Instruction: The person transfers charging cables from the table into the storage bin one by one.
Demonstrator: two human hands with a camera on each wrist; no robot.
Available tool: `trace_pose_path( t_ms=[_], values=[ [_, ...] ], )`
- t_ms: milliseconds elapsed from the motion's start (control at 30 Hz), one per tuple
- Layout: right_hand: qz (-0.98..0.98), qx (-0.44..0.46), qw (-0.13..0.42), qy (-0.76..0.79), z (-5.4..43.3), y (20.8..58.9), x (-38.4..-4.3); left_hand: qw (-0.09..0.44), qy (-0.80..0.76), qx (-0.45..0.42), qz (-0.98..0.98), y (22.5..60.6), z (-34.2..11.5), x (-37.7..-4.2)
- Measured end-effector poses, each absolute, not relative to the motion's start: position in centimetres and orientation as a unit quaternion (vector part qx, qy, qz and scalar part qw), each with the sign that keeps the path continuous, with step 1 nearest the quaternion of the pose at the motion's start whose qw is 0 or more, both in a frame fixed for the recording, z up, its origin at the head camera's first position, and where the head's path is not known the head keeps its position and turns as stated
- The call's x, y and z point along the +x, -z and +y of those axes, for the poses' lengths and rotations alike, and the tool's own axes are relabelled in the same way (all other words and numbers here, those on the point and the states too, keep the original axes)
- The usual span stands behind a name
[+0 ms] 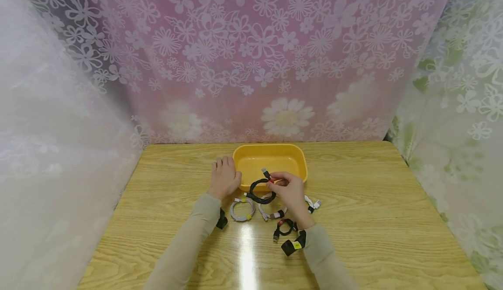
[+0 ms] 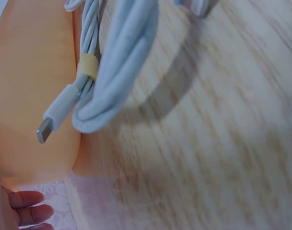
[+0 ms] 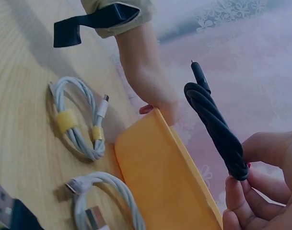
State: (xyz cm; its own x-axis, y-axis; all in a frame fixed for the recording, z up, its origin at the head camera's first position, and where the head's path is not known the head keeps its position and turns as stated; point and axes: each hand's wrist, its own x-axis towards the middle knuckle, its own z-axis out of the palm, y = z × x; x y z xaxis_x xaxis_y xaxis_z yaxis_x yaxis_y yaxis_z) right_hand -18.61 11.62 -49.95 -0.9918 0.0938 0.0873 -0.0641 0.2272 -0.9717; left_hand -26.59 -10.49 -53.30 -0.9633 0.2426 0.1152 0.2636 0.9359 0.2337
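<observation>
A smooth yellow plastic bin (image 1: 269, 146), rounded at its corners, is set at the middle of the counter's back edge; the counter (image 1: 373, 194) is faced in glossy wood grain. A black coiled cable (image 3: 215, 125), wound into a ring of twisted strands, is pinched between the fingers of the right hand (image 1: 288, 191) and held above the bin's front rim; its metal USB plug is pointed upward over the bin, and a red tie (image 1: 271, 180) is seen by the fingertips. The left hand (image 1: 225, 177) is rested against the bin's left end, its fingers loosely bent and slightly parted.

Toward the counter's front edge, a grey-white cable ring (image 3: 78, 143) is bound with yellow straps. Beside it, a white coil (image 1: 271, 216) is tied in a dark strap, a white cable (image 1: 310, 201) is partly hidden by the right hand, and a smaller black coil (image 1: 277, 234) is laid nearer the front edge.
</observation>
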Motion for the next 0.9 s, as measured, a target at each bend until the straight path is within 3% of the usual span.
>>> trace_pose_path(
  t_ms=[900],
  values=[
    [-0.777, -0.053, 0.039, -0.625, 11.6, 49.5, -24.4, 0.046, 0.115, -0.132, -0.983, 53.3, -10.5, -26.5]
  ],
)
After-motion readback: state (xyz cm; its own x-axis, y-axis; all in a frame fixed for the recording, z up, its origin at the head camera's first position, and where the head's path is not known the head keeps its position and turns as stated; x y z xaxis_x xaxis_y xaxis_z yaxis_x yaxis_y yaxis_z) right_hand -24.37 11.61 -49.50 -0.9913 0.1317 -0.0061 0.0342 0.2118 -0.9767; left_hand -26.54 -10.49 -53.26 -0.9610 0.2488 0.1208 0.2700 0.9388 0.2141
